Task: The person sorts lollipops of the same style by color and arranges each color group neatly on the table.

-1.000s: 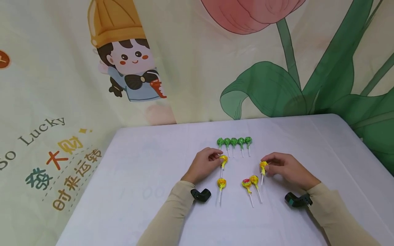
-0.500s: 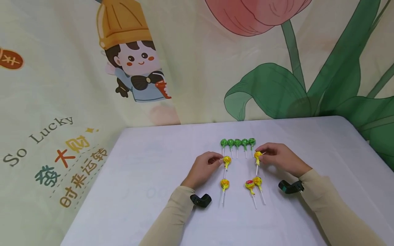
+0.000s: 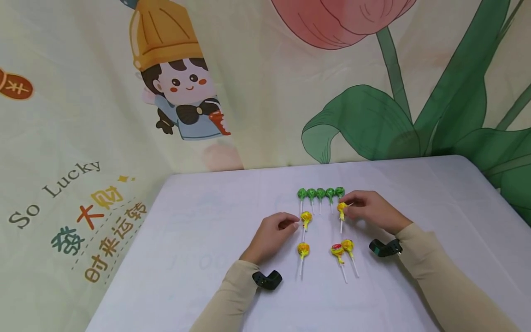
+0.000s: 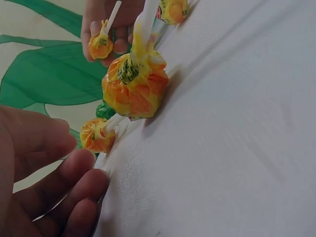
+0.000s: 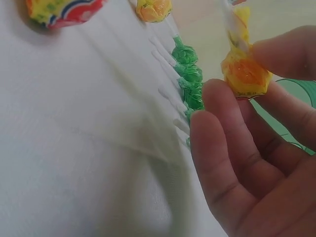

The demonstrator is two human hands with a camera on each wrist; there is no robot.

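your right hand (image 3: 369, 212) pinches a yellow lollipop (image 3: 342, 208) just below the green row (image 3: 321, 193).
your left hand (image 3: 274, 233) lies relaxed beside another yellow one (image 3: 306, 217); three more (image 3: 337, 250) lie nearer you, sticks partly hidden in the wrist views.

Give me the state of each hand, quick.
Left hand: holds nothing, fingertips beside a yellow lollipop.
Right hand: pinches another yellow lollipop.

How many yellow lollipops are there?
5. One yellow lollipop is pinched in the right hand, one lies by the left hand, one lies below it, two lie together.
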